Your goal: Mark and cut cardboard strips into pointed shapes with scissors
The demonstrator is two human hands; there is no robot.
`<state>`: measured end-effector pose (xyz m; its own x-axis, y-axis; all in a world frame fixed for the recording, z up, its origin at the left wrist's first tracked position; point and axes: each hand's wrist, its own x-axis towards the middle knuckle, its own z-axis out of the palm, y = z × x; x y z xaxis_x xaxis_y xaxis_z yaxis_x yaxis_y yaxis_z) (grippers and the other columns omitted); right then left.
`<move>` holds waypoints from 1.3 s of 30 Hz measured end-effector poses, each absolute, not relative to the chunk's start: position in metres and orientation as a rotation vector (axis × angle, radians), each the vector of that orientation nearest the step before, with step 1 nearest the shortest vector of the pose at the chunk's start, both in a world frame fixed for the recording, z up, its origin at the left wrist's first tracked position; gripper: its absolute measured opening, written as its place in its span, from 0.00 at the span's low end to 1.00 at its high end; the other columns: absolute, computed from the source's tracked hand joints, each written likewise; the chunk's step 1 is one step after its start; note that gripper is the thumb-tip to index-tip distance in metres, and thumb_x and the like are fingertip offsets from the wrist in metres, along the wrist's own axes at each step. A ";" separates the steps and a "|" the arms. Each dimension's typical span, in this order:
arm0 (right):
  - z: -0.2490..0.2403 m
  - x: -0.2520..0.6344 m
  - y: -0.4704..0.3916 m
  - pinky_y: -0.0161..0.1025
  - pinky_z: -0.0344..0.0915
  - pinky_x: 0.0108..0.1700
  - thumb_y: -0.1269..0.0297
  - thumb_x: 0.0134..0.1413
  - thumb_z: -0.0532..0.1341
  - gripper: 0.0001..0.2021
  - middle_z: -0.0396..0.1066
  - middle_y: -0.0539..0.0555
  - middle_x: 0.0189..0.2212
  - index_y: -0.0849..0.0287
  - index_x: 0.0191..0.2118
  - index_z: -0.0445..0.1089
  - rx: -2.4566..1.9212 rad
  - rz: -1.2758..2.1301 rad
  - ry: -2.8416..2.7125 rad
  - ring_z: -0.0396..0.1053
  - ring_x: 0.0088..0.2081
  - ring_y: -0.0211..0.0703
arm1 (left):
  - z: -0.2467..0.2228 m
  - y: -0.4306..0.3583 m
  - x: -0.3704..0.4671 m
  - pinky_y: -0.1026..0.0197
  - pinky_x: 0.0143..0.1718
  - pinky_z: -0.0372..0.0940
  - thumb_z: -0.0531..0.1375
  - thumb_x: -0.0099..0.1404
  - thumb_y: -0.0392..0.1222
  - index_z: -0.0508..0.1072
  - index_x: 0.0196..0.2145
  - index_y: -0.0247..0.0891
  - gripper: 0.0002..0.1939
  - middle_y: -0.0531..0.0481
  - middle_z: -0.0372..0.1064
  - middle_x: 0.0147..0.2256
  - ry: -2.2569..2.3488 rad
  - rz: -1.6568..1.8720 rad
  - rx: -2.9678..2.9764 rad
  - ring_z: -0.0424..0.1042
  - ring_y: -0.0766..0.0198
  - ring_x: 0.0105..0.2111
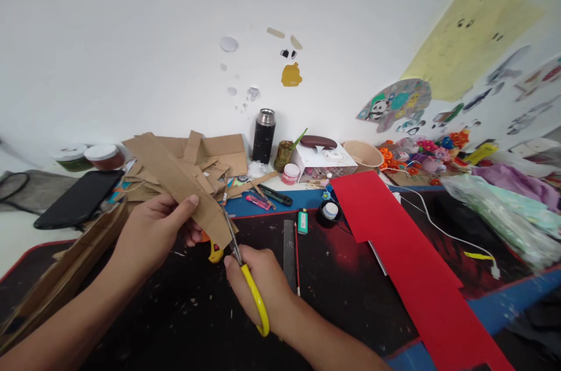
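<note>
My left hand (160, 225) pinches a long brown cardboard strip (175, 181) between thumb and fingers, with the strip slanting down to the right. Yellow-handled scissors (254, 295) are in my right hand (263, 283), their blades pointing up at the strip's lower right edge. Cardboard lies between or against the blades; the exact contact is hard to see. Beneath the strip, a yellow and orange tool (214, 250) is partly hidden by my left fingers and the cardboard.
Cardboard scraps (223, 152) are piled behind my hands, near a black bottle (264, 137). A ruler (289, 254) and pencil (297, 260) lie right of centre. Red sheets (407, 254) cover the right side. A phone (79, 198) and folded cardboard (65, 277) are at left.
</note>
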<state>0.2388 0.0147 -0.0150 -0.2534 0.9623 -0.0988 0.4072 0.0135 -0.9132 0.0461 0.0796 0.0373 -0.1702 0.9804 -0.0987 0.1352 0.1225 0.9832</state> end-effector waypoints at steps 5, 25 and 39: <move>-0.017 0.238 0.014 0.33 0.53 0.27 0.63 0.69 0.60 0.16 0.59 0.45 0.22 0.57 0.27 0.65 -1.394 1.172 -1.724 0.57 0.24 0.34 | 0.038 0.080 0.047 0.62 0.15 0.67 0.71 0.48 0.64 0.76 0.21 0.39 0.24 0.47 0.73 0.15 1.500 1.158 1.148 0.71 0.60 0.14; -0.026 0.233 0.013 0.34 0.49 0.26 0.63 0.67 0.60 0.16 0.57 0.44 0.20 0.55 0.26 0.60 -1.404 1.100 -1.724 0.55 0.22 0.35 | 0.031 0.082 0.046 0.64 0.14 0.66 0.72 0.47 0.57 0.77 0.23 0.38 0.20 0.49 0.73 0.16 1.473 1.216 1.090 0.70 0.62 0.13; -0.030 0.239 0.015 0.33 0.56 0.26 0.61 0.68 0.62 0.13 0.63 0.44 0.19 0.56 0.30 0.69 -1.312 1.240 -1.679 0.64 0.21 0.36 | 0.036 0.082 0.046 0.63 0.14 0.66 0.72 0.43 0.58 0.76 0.22 0.39 0.20 0.50 0.72 0.15 1.497 1.192 1.048 0.70 0.61 0.13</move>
<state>0.2390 0.0155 -0.0303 -0.2757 0.9599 -0.0506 0.3302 0.0452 -0.9428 0.0462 0.0824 0.0360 -0.2110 0.9660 -0.1491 0.0712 0.1674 0.9833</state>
